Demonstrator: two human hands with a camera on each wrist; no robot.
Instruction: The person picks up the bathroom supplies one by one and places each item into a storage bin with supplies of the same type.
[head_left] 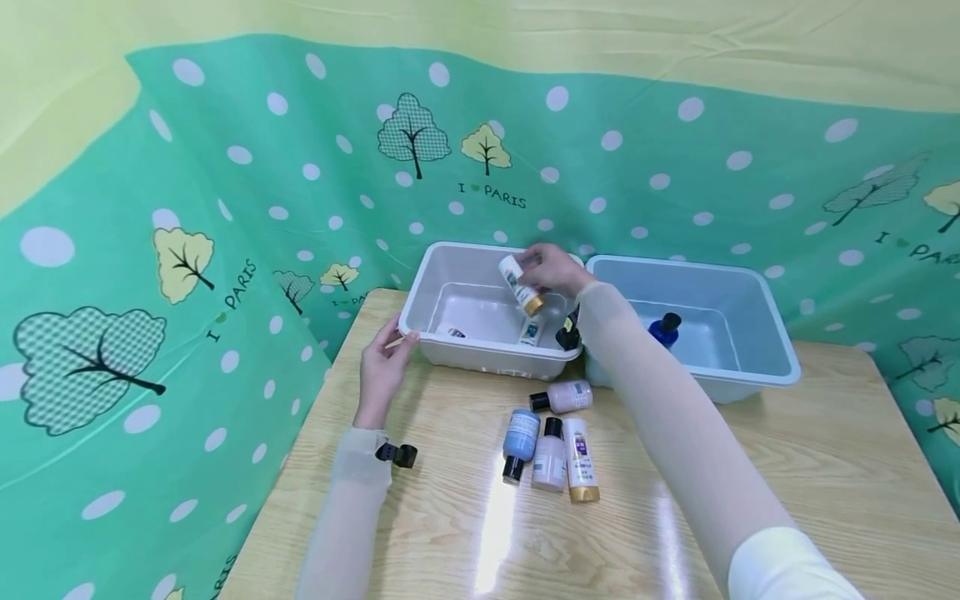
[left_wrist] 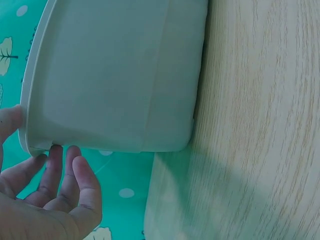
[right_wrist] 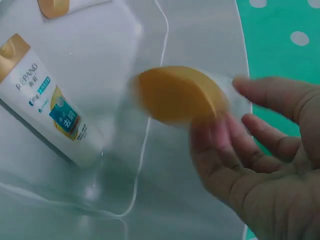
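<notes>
My left hand [head_left: 384, 371] grips the front left corner of a grey plastic bin [head_left: 491, 357]. In the left wrist view the thumb lies on the bin's rim, with the fingers bent against its outside. Over the inside of that bin, my right hand [head_left: 553, 268] holds a white squeeze bottle with a gold cap [head_left: 517, 279], cap tilted down. The right wrist view shows that gold cap [right_wrist: 180, 95] blurred. A similar white bottle [right_wrist: 52, 102], marked REPAND, lies on the bin's bottom, and part of another gold-capped one [right_wrist: 55, 6] shows near it.
To the right stands a blue-grey bin [head_left: 750, 333] with a dark blue bottle [head_left: 664, 330] inside. In front lie a pink bottle [head_left: 570, 396], a blue bottle [head_left: 522, 435], another pink bottle [head_left: 550, 462] and a white gold-capped bottle [head_left: 581, 454]. A patterned curtain [head_left: 600, 183] hangs behind the wooden table [head_left: 450, 517].
</notes>
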